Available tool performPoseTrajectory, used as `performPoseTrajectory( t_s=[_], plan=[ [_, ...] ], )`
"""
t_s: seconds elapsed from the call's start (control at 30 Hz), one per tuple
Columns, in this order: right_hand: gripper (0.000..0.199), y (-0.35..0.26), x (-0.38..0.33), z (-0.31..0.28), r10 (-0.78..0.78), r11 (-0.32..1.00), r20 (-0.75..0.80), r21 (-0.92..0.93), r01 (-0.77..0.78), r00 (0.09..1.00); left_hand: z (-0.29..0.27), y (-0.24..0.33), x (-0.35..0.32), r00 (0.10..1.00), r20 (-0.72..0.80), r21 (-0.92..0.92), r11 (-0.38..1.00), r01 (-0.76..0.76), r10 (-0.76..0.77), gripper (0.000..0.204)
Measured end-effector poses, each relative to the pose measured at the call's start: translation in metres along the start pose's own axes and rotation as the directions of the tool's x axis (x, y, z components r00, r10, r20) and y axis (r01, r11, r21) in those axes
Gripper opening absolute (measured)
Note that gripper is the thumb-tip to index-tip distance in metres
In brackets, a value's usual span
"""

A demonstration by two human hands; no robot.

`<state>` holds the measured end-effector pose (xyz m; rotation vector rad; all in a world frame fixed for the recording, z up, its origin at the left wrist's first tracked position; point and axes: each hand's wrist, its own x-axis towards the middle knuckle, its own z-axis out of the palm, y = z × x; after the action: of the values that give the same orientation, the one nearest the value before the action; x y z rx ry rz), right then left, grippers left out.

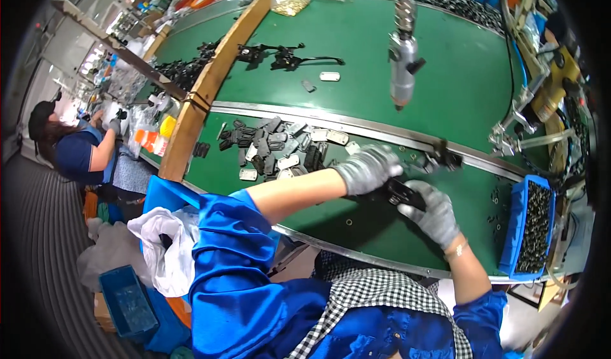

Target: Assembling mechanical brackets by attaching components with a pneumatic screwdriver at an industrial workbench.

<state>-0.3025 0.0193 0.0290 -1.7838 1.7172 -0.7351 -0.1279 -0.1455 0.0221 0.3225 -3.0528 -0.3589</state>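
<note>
Item: black flat part (pixel 406 192), held between both gloved hands above the green surface (pixel 356 34) toward its near right edge.

Left hand (pixel 372 167): grey glove, fingers curled together over the part's upper left end. Right hand (pixel 433 212): grey glove, its grip clamped on the part's lower right end from below.

Handling (judged): small, rigid, probably moulded plastic or thin metal; light; unlikely to bend. Best taken by its long edges, as the knit gloves may slip on a smooth face.

Nearby: heap of black and silver plates (pixel 280 149) left of the hands beside the metal rail (pixel 382 133); hanging powered screwdriver (pixel 403 53) above the far surface; blue tray of small dark fasteners (pixel 533 226) at the right edge; loose washers on the surface near the hands.

Obscured: the part's full outline is covered by fingers; the small dark fixture (pixel 445 160) on the rail is hard to make out; the tray contents are too small to identify surely.
</note>
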Motion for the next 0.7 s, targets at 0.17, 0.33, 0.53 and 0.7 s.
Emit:
performPoseTrajectory(
  t_s=[0.17,0.33,0.53,0.7],
  plan=[
    [0.052,0.024,-0.043,-0.024,0.110,0.986,-0.201,0.142,-0.082,0.973,-0.077,-0.044,0.010,0.808,0.451,-0.004,0.905,0.426,-0.379,0.033],
    [0.066,0.045,-0.083,0.010,0.140,0.988,-0.499,0.132,-0.084,0.855,-0.155,-0.227,-0.031,0.433,-0.031,0.493,0.363,0.791,-0.901,0.032],
    [0.066,0.058,-0.087,0.027,0.333,0.938,-0.520,0.268,-0.220,0.787,-0.108,-0.386,-0.094,0.453,-0.562,0.406,0.247,0.880,-0.692,0.030],
    [0.049,0.035,-0.070,0.029,0.238,0.965,-0.638,0.068,-0.255,0.733,-0.093,-0.433,-0.071,0.506,-0.289,0.554,0.289,0.781,-0.812,0.027]
  ],
)
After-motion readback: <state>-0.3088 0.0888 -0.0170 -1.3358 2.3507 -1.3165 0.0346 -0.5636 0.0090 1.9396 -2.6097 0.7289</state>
